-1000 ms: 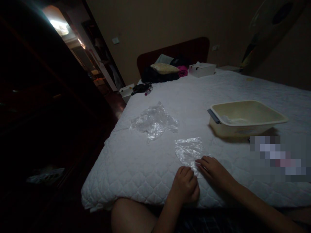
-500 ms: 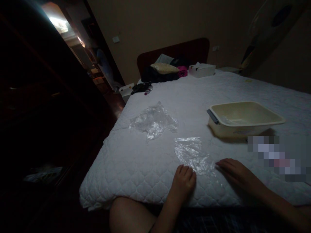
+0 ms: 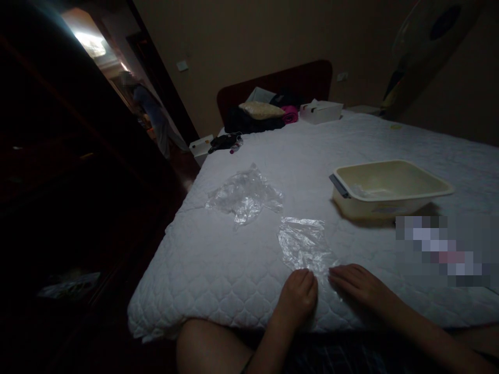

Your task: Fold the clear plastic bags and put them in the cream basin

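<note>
A thin, clear plastic bag (image 3: 306, 241) lies spread on the white quilted bed. My left hand (image 3: 299, 297) is at its near edge, fingers curled down and closed on the plastic. From the right, my right hand (image 3: 360, 285) touches the bag's near right side with its fingers stretched out and close together; its thumb is hidden. A small gap parts the two hands, with some plastic between them. Farther left and back, a second crumpled clear plastic bag (image 3: 247, 195) lies on the bed.
A cream plastic basin (image 3: 390, 205) with a grey handle stands right. Beside it is a blurred-out item (image 3: 440, 249). Toward the headboard (image 3: 312, 75) are a pillow (image 3: 261, 109), a pink roll (image 3: 289, 114) and a white box (image 3: 322, 112). A person (image 3: 152, 111) stands by the doorway.
My right hand has moved left toward my left hand, and the bag's right side has drawn in with it. The person at the doorway has come more into view.
</note>
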`<state>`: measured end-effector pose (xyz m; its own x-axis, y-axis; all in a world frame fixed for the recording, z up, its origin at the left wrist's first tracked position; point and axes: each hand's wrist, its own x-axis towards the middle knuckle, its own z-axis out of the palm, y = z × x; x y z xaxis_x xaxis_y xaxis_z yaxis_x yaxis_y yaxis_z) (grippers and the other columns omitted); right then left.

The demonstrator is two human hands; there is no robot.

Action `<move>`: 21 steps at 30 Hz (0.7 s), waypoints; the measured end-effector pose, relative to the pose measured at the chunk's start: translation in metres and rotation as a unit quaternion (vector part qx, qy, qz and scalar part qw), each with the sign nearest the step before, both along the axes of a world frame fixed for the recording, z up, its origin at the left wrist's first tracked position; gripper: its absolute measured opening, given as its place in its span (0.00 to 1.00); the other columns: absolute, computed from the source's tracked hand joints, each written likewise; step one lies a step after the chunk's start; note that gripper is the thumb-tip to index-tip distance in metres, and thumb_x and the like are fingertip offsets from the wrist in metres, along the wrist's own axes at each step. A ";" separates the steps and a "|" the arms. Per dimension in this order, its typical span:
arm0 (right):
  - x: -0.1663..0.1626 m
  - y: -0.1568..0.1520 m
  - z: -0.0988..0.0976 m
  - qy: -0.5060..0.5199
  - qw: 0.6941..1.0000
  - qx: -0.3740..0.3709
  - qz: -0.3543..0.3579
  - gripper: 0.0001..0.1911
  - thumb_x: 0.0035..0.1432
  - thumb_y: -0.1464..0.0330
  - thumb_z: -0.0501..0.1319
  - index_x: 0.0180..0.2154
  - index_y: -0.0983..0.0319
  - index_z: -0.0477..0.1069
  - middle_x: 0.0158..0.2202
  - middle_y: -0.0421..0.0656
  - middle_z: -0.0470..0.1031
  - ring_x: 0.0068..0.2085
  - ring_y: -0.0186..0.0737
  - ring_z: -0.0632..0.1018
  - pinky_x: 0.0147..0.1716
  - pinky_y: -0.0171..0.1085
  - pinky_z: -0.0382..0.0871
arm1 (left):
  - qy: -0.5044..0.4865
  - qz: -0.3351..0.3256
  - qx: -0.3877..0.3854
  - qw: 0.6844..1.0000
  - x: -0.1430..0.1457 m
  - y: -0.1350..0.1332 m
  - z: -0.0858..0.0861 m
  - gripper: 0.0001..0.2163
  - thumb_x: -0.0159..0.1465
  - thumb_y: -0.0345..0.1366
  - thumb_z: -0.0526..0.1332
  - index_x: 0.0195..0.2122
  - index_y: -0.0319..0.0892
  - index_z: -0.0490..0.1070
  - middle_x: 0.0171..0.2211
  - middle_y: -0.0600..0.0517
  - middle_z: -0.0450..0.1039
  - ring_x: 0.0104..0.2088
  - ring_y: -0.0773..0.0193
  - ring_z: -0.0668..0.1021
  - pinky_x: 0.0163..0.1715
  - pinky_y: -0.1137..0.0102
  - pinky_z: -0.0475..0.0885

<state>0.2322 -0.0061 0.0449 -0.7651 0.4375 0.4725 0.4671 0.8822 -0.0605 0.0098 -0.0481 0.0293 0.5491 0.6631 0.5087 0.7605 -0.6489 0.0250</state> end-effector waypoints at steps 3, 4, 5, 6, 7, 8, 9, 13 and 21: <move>-0.002 0.001 -0.003 0.002 1.000 0.008 0.009 0.17 0.59 0.76 0.50 0.48 0.60 0.67 0.43 0.46 0.75 0.44 0.40 0.74 0.42 0.43 0.69 | 0.015 0.001 -0.005 1.000 0.001 0.002 -0.004 0.08 0.64 0.28 0.51 0.39 0.34 0.69 0.37 0.44 0.73 0.44 0.60 0.73 0.44 0.64 0.71; -0.002 0.001 -0.003 0.004 1.000 0.010 0.007 0.17 0.59 0.76 0.50 0.48 0.60 0.67 0.43 0.46 0.75 0.43 0.40 0.74 0.42 0.43 0.68 | 0.014 0.001 -0.005 1.000 0.001 0.002 -0.004 0.08 0.64 0.27 0.51 0.39 0.34 0.69 0.37 0.44 0.73 0.44 0.60 0.73 0.44 0.64 0.71; -0.003 0.002 -0.003 0.007 1.000 0.011 0.004 0.17 0.58 0.76 0.50 0.47 0.60 0.68 0.42 0.46 0.76 0.43 0.40 0.74 0.42 0.44 0.68 | 0.011 0.002 -0.003 1.000 0.001 0.002 -0.004 0.08 0.64 0.28 0.51 0.39 0.34 0.69 0.37 0.44 0.73 0.44 0.60 0.73 0.45 0.64 0.71; -0.004 0.002 -0.003 0.011 1.000 0.008 -0.003 0.17 0.57 0.76 0.50 0.46 0.60 0.68 0.41 0.46 0.76 0.42 0.41 0.74 0.42 0.44 0.68 | 0.008 0.002 -0.002 1.000 0.000 0.002 -0.004 0.08 0.64 0.28 0.51 0.39 0.34 0.69 0.38 0.44 0.73 0.44 0.61 0.73 0.45 0.64 0.71; -0.005 0.002 -0.002 0.016 1.000 0.001 -0.012 0.16 0.57 0.76 0.51 0.46 0.61 0.68 0.40 0.46 0.76 0.41 0.41 0.75 0.42 0.44 0.67 | 0.007 0.001 -0.001 1.000 0.000 0.002 -0.003 0.08 0.64 0.28 0.51 0.40 0.35 0.69 0.38 0.45 0.73 0.44 0.61 0.73 0.46 0.64 0.70; -0.006 0.002 -0.001 0.019 1.000 -0.011 -0.020 0.16 0.56 0.76 0.51 0.45 0.61 0.69 0.39 0.46 0.76 0.41 0.41 0.75 0.42 0.45 0.67 | 0.008 -0.001 -0.001 1.000 0.000 0.001 -0.003 0.09 0.64 0.28 0.51 0.40 0.35 0.69 0.39 0.45 0.73 0.44 0.61 0.73 0.46 0.63 0.70; -0.007 0.002 0.000 0.021 0.999 -0.025 -0.025 0.15 0.56 0.75 0.51 0.44 0.62 0.69 0.38 0.46 0.76 0.40 0.41 0.75 0.42 0.45 0.66 | 0.011 -0.002 -0.002 1.000 0.000 0.001 -0.004 0.09 0.64 0.29 0.51 0.40 0.35 0.69 0.39 0.45 0.73 0.44 0.61 0.73 0.47 0.63 0.70; -0.016 0.001 0.003 0.041 0.994 -0.072 -0.066 0.12 0.56 0.72 0.52 0.42 0.62 0.68 0.35 0.46 0.75 0.37 0.40 0.74 0.40 0.44 0.66 | 0.033 0.000 -0.008 0.999 0.001 0.001 -0.007 0.09 0.65 0.29 0.50 0.40 0.36 0.69 0.40 0.45 0.73 0.45 0.61 0.73 0.47 0.62 0.70; -0.038 0.007 0.004 0.079 0.976 -0.093 -0.182 0.08 0.59 0.65 0.53 0.32 0.61 0.67 0.28 0.44 0.72 0.31 0.40 0.72 0.33 0.39 0.65 | 0.030 -0.009 -0.006 0.999 0.000 0.001 -0.007 0.09 0.64 0.29 0.51 0.41 0.36 0.68 0.41 0.46 0.73 0.46 0.60 0.73 0.49 0.62 0.68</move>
